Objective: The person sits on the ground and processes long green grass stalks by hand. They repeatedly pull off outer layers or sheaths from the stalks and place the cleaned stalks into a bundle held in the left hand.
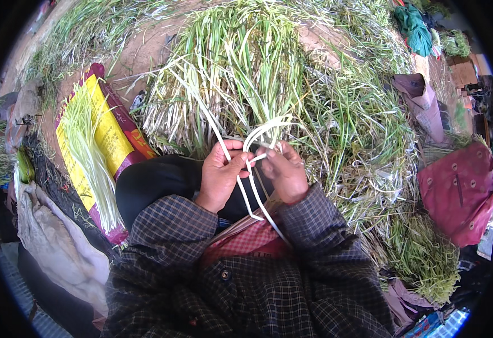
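Note:
In front of my lap, my left hand (223,175) pinches long pale stalks (242,190) between thumb and fingers. They look like blanched chives or garlic leaves. My right hand (288,172), slightly blurred, has its fingertips on the same stalks close by. A loop of pale leaves (267,124) arches above both hands, and the stalk ends hang below them. Just beyond my hands stands a large heap of green and whitish leaves (238,72). On my left, a neat bunch of cleaned pale stalks (88,156) lies on a yellow and maroon printed sack (115,143).
Tangled leaves (356,135) spread to the right, with another pile (423,253) nearer me. A maroon patterned cloth (459,194) and a rolled brownish sack (423,105) lie at the right. At the left are a pale cloth (60,241) and dark sheeting (48,169).

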